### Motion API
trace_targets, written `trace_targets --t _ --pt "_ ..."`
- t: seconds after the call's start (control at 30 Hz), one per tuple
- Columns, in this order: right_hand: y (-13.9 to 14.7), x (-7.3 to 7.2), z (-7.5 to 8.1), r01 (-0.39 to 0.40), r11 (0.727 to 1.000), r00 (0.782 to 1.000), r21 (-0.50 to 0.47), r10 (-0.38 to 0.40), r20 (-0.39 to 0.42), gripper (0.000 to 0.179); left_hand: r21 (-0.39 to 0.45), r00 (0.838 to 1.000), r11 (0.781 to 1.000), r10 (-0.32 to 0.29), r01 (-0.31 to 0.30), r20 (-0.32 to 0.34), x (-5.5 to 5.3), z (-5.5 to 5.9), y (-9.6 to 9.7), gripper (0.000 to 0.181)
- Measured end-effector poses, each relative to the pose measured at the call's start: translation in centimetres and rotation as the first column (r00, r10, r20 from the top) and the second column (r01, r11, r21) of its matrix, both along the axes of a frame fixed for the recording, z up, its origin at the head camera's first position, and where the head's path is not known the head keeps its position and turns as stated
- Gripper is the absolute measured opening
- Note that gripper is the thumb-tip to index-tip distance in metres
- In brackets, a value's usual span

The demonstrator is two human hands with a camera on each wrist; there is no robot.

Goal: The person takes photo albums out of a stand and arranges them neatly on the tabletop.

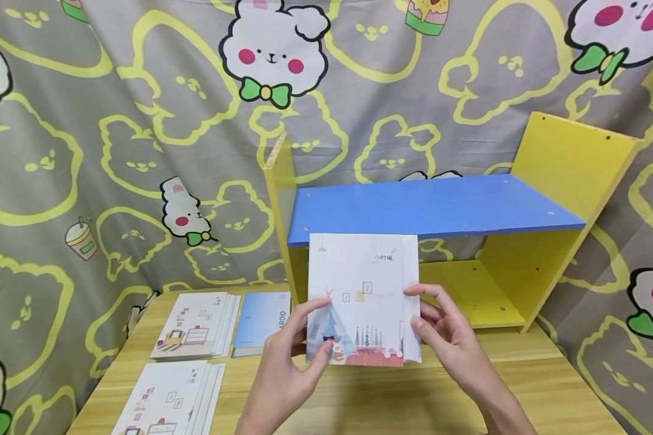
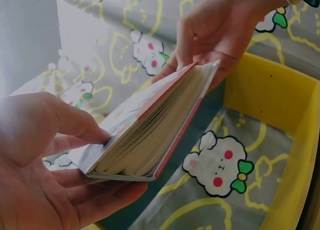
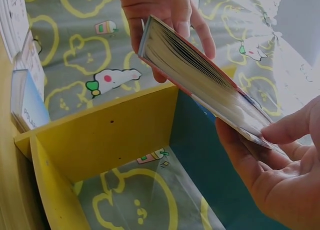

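Note:
A thick white book (image 1: 356, 296) with a drawn tent and small picture frames on its cover is held up in front of the shelf. The left hand (image 1: 288, 362) pinches its left edge, thumb on the cover and fingers behind. At the opposite edge, the right hand (image 1: 454, 341) grips it between thumb and fingers. Seen in the left wrist view, the page block of the book (image 2: 155, 125) is slightly fanned between the covers. In the right wrist view both hands also hold the book (image 3: 200, 79).
A yellow shelf unit with a blue board (image 1: 430, 205) stands on the wooden table (image 1: 381, 405). Left of it lie white illustrated books (image 1: 193, 326) in two piles and a blue book (image 1: 262, 323). A patterned curtain (image 1: 359, 103) hangs behind.

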State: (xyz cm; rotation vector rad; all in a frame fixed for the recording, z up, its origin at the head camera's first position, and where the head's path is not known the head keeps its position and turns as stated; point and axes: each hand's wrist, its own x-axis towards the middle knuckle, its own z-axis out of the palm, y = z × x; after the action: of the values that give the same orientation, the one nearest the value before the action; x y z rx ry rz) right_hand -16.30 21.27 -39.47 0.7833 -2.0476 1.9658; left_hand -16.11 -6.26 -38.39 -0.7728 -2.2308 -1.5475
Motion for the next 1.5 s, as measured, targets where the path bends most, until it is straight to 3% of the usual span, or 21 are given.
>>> trace_targets --t 0.2,0.4,0.8,1.1,1.5 --pt "-0.2 -0.1 -0.2 -0.003 1.0 1.0 -0.022 0.004 0.025 0.039 0.03 0.999 0.999 -0.035 0.033 0.042 -0.2 -0.2 -0.8 0.067" --pt "-0.6 -0.1 -0.5 0.002 1.0 0.999 -0.031 -0.001 0.043 0.04 0.125 0.99 0.989 -0.089 0.075 0.107 -0.3 -0.9 -1.4 0.062" --pt "-2.1 -0.3 -0.8 -0.036 0.998 0.998 -0.051 0.038 0.044 0.039 0.23 0.986 0.963 -0.156 0.14 0.052 -0.6 -2.5 -3.2 0.054" --pt "-3.8 -0.6 -1.5 -0.057 0.996 0.994 -0.073 0.063 0.085 0.04 0.243 0.988 0.964 -0.132 0.11 0.077 -0.5 -3.4 -4.9 0.055" --pt "-4.6 -0.6 -2.2 -0.016 0.996 0.997 -0.083 0.022 0.076 0.042 0.225 0.988 0.97 -0.115 0.089 0.104 -0.4 -3.3 -5.5 0.054"
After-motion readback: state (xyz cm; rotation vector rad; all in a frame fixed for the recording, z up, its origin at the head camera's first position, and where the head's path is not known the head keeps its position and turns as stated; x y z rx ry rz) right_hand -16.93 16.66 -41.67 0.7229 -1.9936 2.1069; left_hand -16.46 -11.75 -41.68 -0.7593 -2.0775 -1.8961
